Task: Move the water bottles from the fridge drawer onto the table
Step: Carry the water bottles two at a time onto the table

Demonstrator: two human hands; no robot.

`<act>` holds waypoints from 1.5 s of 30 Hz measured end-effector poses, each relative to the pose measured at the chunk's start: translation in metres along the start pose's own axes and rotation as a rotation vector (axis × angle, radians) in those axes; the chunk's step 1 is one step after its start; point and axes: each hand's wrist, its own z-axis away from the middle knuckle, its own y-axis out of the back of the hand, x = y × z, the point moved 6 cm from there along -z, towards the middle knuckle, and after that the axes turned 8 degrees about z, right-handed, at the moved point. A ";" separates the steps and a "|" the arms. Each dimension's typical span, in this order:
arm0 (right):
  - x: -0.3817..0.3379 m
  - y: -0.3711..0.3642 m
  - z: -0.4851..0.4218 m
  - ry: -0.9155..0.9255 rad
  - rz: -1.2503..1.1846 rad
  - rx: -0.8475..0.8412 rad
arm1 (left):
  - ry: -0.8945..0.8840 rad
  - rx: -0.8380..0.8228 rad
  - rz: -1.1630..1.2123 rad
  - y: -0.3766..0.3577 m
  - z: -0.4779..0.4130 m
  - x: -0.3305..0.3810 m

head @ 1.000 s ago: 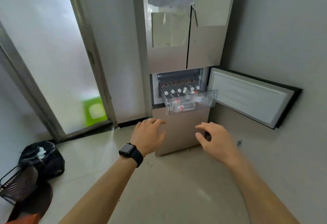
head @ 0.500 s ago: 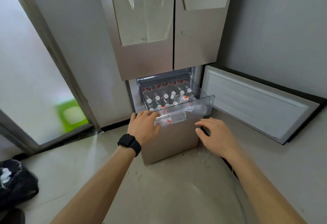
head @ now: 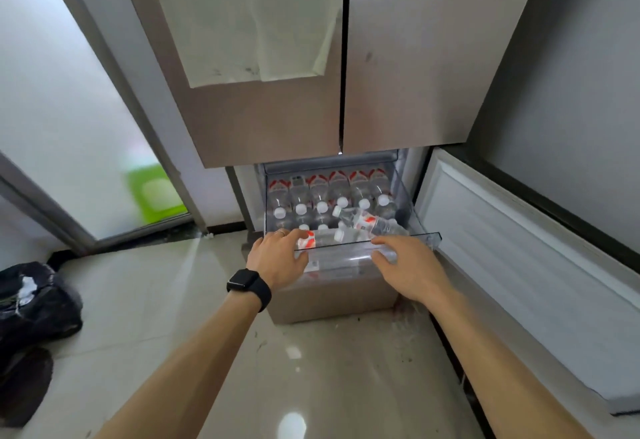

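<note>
Head view: clear plastic fridge drawer (head: 426, 238) is touched at its rim by left hand (head: 278, 255) and right hand (head: 408, 265), fingers loose, nothing gripped; a white-capped clear water bottle (head: 367, 222) is to be grasped next

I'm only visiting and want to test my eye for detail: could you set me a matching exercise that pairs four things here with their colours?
Things:
1. bottle caps
2. wristwatch
3. blurred shape behind the frosted glass
4. drawer front

Colours:
A. green
B. see-through
C. white
D. black

Pairs: 1-C, 2-D, 3-A, 4-B
</note>
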 end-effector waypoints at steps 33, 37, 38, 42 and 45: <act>0.093 -0.117 -0.253 -0.056 0.085 -0.419 | 0.438 -0.472 0.734 -0.144 -0.183 0.002; 0.092 -0.080 -0.242 0.017 0.055 -0.307 | 0.247 -0.345 0.459 -0.097 -0.192 0.009; 0.090 -0.069 -0.236 0.026 0.032 -0.271 | 0.197 -0.319 0.399 -0.083 -0.194 0.010; 0.076 -0.032 -0.217 0.068 -0.084 -0.081 | 0.082 -0.205 0.315 -0.027 -0.193 0.018; 0.056 -0.017 -0.209 0.054 -0.161 0.027 | 0.036 -0.134 0.311 0.006 -0.189 0.022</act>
